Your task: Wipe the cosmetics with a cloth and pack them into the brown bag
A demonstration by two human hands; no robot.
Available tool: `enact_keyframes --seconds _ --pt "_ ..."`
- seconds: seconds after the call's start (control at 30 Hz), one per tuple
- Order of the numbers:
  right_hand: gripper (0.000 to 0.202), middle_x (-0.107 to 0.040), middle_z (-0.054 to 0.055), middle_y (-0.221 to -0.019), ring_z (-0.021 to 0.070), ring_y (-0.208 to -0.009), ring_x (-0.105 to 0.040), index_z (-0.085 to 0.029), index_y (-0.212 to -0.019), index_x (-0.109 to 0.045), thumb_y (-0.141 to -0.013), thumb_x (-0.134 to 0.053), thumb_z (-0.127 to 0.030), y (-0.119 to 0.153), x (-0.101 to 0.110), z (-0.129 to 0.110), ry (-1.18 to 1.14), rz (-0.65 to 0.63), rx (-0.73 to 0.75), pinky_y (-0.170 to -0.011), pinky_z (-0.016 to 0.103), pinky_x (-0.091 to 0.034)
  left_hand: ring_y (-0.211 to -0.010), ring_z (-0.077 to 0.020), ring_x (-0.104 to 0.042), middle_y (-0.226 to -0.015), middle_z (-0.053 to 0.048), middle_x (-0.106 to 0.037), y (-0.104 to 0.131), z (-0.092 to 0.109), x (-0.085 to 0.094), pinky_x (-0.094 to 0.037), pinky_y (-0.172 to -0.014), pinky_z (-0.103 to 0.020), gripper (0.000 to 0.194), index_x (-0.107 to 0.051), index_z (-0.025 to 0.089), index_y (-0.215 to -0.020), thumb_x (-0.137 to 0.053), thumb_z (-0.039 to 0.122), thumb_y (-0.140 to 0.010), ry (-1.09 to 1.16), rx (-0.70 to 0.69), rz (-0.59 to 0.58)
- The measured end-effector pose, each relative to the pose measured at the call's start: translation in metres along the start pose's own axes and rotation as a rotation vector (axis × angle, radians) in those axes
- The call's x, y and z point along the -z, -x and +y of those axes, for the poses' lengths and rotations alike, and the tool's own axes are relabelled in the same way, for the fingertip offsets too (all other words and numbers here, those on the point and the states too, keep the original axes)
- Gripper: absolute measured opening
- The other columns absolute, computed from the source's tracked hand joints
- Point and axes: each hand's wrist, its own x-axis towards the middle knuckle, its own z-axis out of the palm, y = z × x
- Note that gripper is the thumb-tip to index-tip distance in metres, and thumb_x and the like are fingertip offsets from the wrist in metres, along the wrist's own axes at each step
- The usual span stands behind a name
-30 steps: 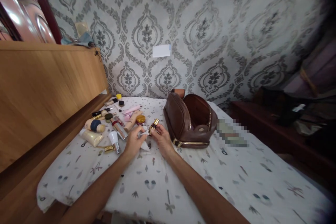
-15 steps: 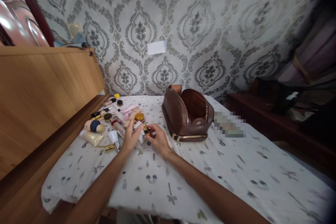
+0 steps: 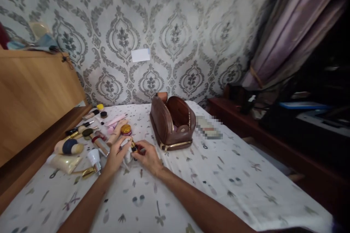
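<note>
Fingers of both hands close around a small black-and-gold cosmetic container (image 3: pixel 133 146), whose exact kind I cannot make out. My left hand (image 3: pixel 117 156) grips its gold end from the left, and my right hand (image 3: pixel 149 156) pinches the dark end from the right. Under and behind my left hand lies something white, partly hidden. Just beyond the fingers sits a gold-lidded jar (image 3: pixel 126 129). To the right stands a brown toiletry bag (image 3: pixel 161 123), unzipped, with its flap up and part of its dark inside showing.
Cosmetics spread over the left of the patterned cloth (image 3: pixel 175 196): a cream tube (image 3: pixel 64 163), a navy-banded bottle (image 3: pixel 68 147), a white-and-silver bottle (image 3: pixel 94 158) and pink tubes (image 3: pixel 116 120). A wooden panel (image 3: pixel 38 98) borders the left; a blurred flat item (image 3: pixel 209 129) lies right of the bag.
The camera view has turned to the right, so everything appears further left and more curtain shows. Both hands still hold the small container, with little change in grip.
</note>
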Motion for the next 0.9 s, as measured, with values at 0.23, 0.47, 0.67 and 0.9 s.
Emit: enact_keyframes --seconds 0.23,0.47,0.67,0.9 --pt "0.016 -0.066 -0.001 -0.082 0.0167 -0.076 -0.056 -0.023 -0.085 -0.068 -0.069 -0.070 -0.020 0.000 0.007 -0.016 0.054 0.078 -0.049 -0.066 0.027 -0.041 -0.099 -0.0271 -0.064 -0.088 -0.004 -0.072 0.003 -0.001 -0.007 -0.049 -0.093 -0.037 0.043 -0.069 0.021 -0.092 -0.060 0.060 -0.080 0.015 0.171 0.076" --pt "0.024 -0.067 -0.001 -0.090 0.0179 -0.086 -0.061 -0.025 -0.094 -0.060 -0.072 -0.069 -0.025 -0.006 0.018 -0.031 -0.192 0.068 -0.060 -0.070 0.027 -0.045 -0.100 -0.0250 -0.064 -0.103 -0.005 -0.072 0.007 -0.003 -0.013 -0.050 -0.092 -0.032 0.045 -0.068 0.021 -0.104 -0.059 0.059 -0.082 0.089 0.189 -0.091" --pt "0.042 -0.062 -0.002 -0.081 0.0155 -0.079 -0.059 -0.023 -0.083 -0.052 -0.063 -0.083 -0.043 -0.007 0.015 -0.024 -0.429 0.074 -0.125 -0.063 0.023 -0.047 -0.056 -0.0160 -0.054 -0.059 0.002 -0.060 0.008 -0.007 -0.016 -0.048 -0.052 -0.024 0.044 -0.068 0.020 -0.080 -0.067 0.064 -0.073 0.133 0.326 -0.143" --pt "0.041 -0.056 -0.002 -0.074 0.0128 -0.064 -0.056 -0.021 -0.081 -0.055 -0.079 -0.066 -0.060 -0.004 0.014 -0.019 -0.437 0.060 -0.110 -0.059 0.025 -0.052 -0.079 -0.0242 -0.068 -0.081 -0.004 -0.073 0.008 -0.010 -0.013 -0.055 -0.068 -0.032 0.060 -0.068 0.020 -0.105 -0.072 0.065 -0.065 0.149 0.450 -0.109"
